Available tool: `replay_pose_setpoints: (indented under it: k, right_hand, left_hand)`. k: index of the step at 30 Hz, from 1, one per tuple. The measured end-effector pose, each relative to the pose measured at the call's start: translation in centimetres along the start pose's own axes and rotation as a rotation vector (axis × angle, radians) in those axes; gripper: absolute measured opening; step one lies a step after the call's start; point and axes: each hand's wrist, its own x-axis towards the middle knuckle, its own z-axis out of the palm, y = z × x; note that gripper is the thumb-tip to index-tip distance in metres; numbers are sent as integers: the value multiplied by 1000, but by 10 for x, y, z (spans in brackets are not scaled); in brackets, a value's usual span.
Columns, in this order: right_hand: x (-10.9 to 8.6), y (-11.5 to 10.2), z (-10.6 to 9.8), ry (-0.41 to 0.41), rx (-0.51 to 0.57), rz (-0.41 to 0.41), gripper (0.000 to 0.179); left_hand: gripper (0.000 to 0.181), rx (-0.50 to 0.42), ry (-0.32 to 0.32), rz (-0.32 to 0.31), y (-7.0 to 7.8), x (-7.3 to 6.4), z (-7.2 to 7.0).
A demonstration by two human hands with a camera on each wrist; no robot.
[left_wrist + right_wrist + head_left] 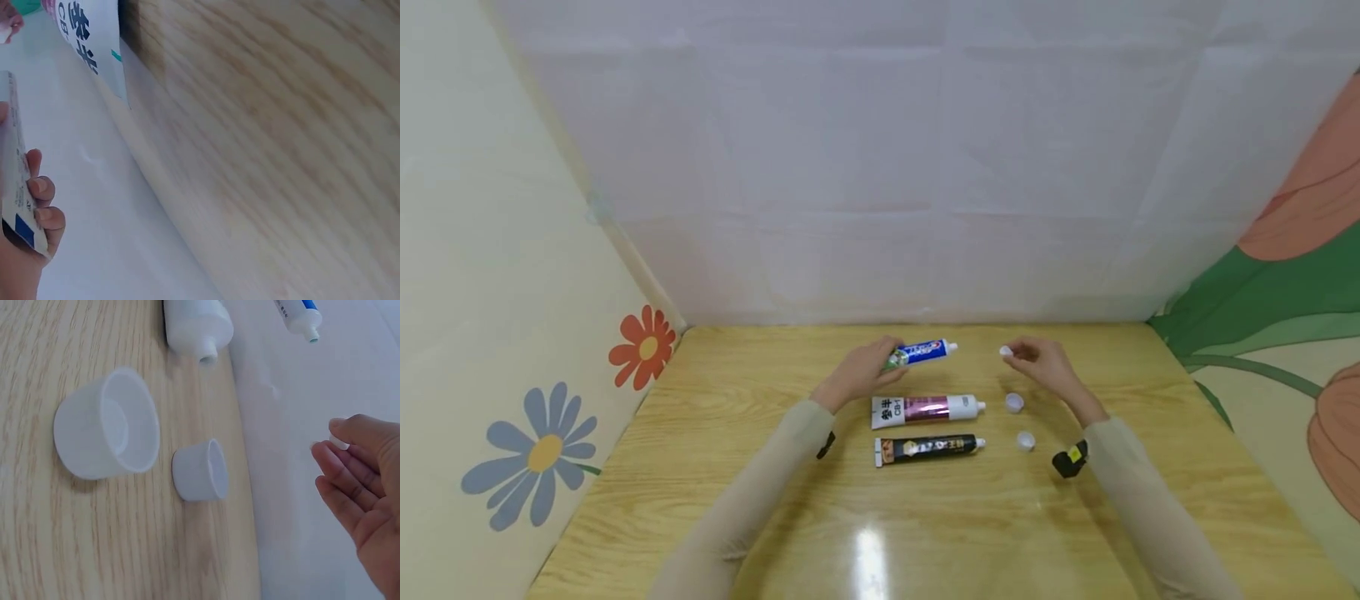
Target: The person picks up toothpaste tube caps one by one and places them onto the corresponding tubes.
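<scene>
My left hand (867, 367) grips a blue and green toothpaste tube (925, 352) by its tail end, above the table, its bare nozzle pointing right. In the left wrist view, the fingers (42, 187) curl round the tube's edge. To the right, my right hand (1041, 363) pinches a small white cap (1006, 352) between thumb and fingertips, apart from the tube. Nearer me lie a white and pink toothpaste tube (927, 408) and a black toothpaste tube (928, 448), both uncapped. Beside their nozzles stand two white caps, one farther cap (1014, 403) and one nearer cap (1026, 440), hollow side up.
The wooden table (715, 467) meets a white cloth backdrop (917, 167) at its far edge. Flower-patterned panels stand at the left (512, 350) and right (1300, 333). A black wrist camera (1069, 460) sits at the right wrist.
</scene>
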Motion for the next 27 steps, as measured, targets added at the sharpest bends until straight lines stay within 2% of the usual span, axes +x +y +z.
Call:
replay_pose_setpoints:
  k: [3, 7, 12, 17, 27]
  right_hand:
    - [0, -6, 3, 12, 0, 31, 22]
    - [-1, -11, 3, 0, 4, 34, 25]
    - [-1, -16, -1, -4, 2, -11, 26]
    - [-2, -24, 2, 7, -5, -32, 25]
    - [-7, -30, 8, 36, -25, -102, 21]
  left_hand:
    - [43, 14, 41, 14, -1, -5, -2]
    - [43, 33, 94, 53, -1, -8, -6]
    - [43, 69, 161, 138, 1, -7, -12]
    - [43, 105, 201, 177, 3, -13, -19]
    - [49, 239, 275, 300, 5, -24, -21]
